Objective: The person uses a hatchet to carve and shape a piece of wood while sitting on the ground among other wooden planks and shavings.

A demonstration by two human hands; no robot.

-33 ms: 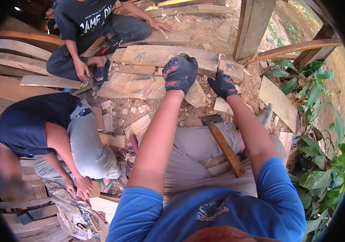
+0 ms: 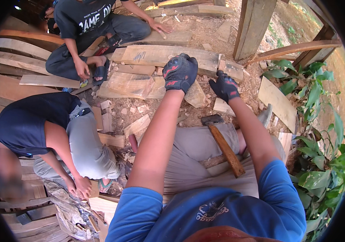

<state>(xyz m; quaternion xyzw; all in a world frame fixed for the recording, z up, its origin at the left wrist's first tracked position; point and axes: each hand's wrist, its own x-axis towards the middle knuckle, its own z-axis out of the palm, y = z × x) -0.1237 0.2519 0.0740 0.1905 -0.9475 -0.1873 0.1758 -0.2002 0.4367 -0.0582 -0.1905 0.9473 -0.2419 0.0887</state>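
Note:
Both my hands wear black gloves with red marks. My left hand (image 2: pixel 180 73) is closed in a fist over the near edge of a long pale plank (image 2: pixel 156 53); whatever it grips is hidden beneath it. To its right, my right hand (image 2: pixel 225 86) is by the plank's right end, thumb and index finger apart. Its fingertips are close to a small wood piece (image 2: pixel 221 64) standing against that end. Across my bent leg lies a hammer-like tool (image 2: pixel 227 150) with a dark head and a wooden handle, untouched by either hand.
A person in dark clothes (image 2: pixel 85 20) sits at the far left; another (image 2: pixel 39 121) bends over wood at near left. Wood offcuts (image 2: pixel 137 126) and shavings litter the ground. A post (image 2: pixel 254 28) rises at the far right, above leafy plants (image 2: pixel 317 177) and a leaning board (image 2: pixel 278 103).
My right hand has shifted very slightly to the right and nearer to me. My left hand and the plank look the same.

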